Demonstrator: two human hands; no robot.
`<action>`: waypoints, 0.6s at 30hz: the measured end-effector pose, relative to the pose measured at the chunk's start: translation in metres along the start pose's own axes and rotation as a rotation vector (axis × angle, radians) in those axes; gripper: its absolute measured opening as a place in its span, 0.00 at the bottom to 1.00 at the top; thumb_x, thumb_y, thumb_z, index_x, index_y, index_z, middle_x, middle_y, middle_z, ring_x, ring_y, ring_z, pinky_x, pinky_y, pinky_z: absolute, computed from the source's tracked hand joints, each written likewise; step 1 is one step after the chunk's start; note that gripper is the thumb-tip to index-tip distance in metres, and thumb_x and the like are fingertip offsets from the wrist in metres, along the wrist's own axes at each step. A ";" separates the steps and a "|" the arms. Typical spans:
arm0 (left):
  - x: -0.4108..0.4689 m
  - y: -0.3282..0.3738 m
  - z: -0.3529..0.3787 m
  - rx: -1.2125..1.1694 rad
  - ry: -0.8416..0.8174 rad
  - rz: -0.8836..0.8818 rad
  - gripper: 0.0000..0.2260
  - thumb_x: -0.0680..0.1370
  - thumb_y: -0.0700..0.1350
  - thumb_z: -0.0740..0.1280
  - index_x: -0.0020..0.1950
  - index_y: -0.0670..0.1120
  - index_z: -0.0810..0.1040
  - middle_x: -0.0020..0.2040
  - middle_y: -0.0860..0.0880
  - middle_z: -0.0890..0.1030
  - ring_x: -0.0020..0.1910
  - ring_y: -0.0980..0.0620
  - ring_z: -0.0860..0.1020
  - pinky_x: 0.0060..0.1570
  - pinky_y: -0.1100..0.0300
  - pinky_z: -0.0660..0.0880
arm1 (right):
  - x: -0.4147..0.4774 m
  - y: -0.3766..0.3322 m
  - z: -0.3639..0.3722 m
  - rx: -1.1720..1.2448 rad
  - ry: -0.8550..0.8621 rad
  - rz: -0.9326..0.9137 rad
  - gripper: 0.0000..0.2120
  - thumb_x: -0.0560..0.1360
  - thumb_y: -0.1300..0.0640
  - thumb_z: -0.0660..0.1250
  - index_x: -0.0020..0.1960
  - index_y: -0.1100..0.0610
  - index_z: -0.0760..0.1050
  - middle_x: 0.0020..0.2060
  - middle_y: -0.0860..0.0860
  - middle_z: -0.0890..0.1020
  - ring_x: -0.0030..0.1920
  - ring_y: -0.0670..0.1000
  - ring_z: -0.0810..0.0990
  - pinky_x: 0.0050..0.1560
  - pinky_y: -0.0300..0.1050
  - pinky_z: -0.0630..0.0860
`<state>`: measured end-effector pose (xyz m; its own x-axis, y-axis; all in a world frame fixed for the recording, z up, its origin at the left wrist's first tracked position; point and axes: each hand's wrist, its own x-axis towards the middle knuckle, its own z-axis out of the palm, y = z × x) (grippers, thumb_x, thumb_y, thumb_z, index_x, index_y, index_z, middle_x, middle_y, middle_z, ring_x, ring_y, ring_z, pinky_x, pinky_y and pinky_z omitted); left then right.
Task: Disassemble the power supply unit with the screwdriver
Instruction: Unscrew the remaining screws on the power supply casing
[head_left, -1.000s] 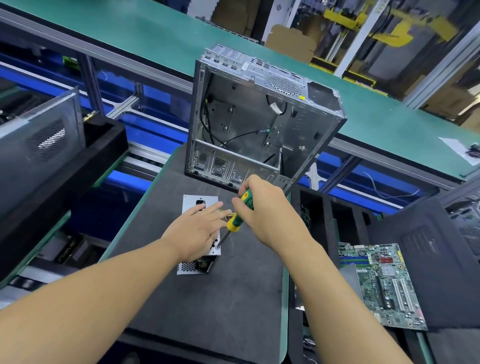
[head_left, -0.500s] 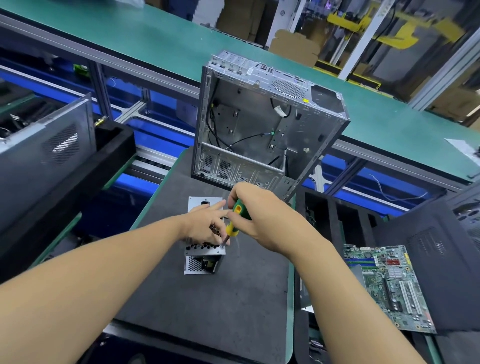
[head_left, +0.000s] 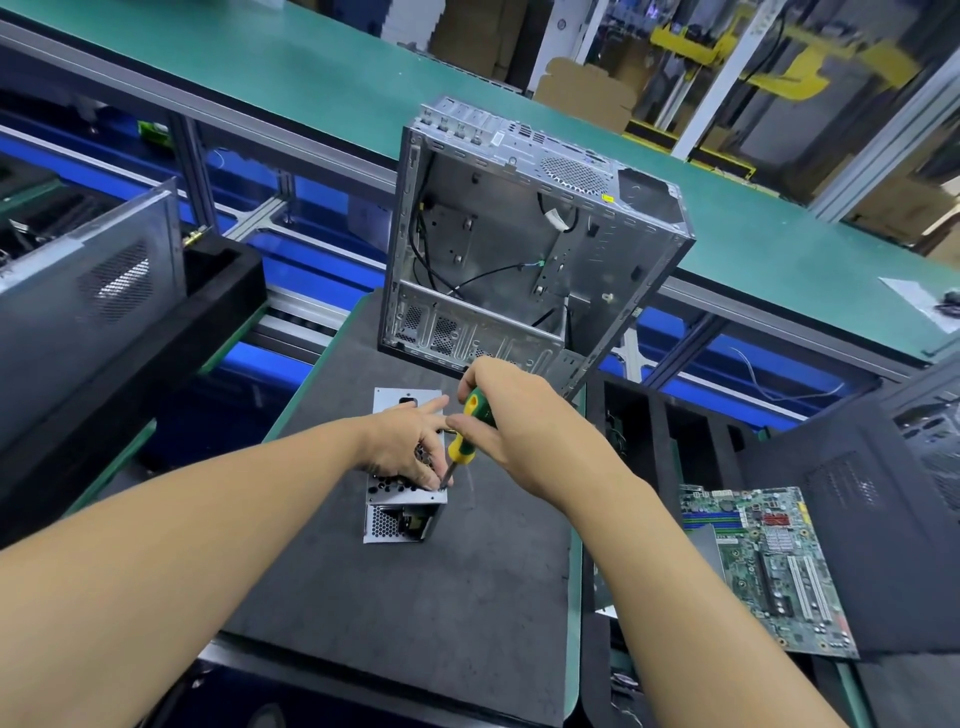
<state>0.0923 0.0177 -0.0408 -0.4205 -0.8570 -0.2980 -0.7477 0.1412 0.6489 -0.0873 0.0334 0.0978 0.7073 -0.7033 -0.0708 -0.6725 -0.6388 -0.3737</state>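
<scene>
A small silver power supply unit (head_left: 400, 512) with perforated sides lies on the dark grey mat (head_left: 415, 613). My left hand (head_left: 402, 447) rests on its top, fingers spread, thumb near the screwdriver's tip. My right hand (head_left: 511, 421) grips the green and yellow handle of the screwdriver (head_left: 465, 431). The shaft points steeply down, and its tip meets the unit's top face near the right corner.
An empty grey computer case (head_left: 524, 244) stands upright just behind the unit. A green motherboard (head_left: 769, 566) lies on black foam at the right. A black foam tray (head_left: 130, 358) and a metal panel (head_left: 78, 291) are at the left. A green conveyor (head_left: 311, 67) runs behind.
The screwdriver has tipped more upright and its tip has settled on the unit's top. My left hand has slid toward the tip. The view has shifted a little.
</scene>
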 end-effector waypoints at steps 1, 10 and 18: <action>0.000 0.000 0.000 0.001 0.001 0.003 0.10 0.73 0.47 0.76 0.36 0.60 0.80 0.53 0.70 0.73 0.75 0.53 0.59 0.77 0.55 0.42 | -0.001 0.000 0.000 0.002 -0.001 0.001 0.07 0.80 0.49 0.62 0.55 0.51 0.69 0.47 0.44 0.71 0.45 0.48 0.69 0.46 0.47 0.70; 0.000 -0.001 0.002 -0.050 0.002 -0.012 0.11 0.73 0.45 0.77 0.35 0.59 0.81 0.57 0.63 0.77 0.75 0.54 0.58 0.76 0.54 0.49 | 0.000 0.002 0.002 0.021 0.019 -0.013 0.06 0.80 0.49 0.63 0.53 0.51 0.68 0.44 0.42 0.70 0.43 0.47 0.69 0.43 0.45 0.67; -0.003 0.002 0.001 -0.061 0.010 -0.006 0.08 0.74 0.46 0.75 0.45 0.61 0.84 0.59 0.65 0.71 0.74 0.55 0.57 0.75 0.55 0.52 | 0.006 0.000 0.004 -0.044 0.038 0.038 0.10 0.79 0.47 0.64 0.52 0.53 0.69 0.42 0.45 0.72 0.46 0.50 0.69 0.41 0.46 0.65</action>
<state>0.0917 0.0208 -0.0398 -0.4108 -0.8627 -0.2951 -0.7170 0.1057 0.6890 -0.0818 0.0301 0.0942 0.6731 -0.7379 -0.0489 -0.7081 -0.6240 -0.3304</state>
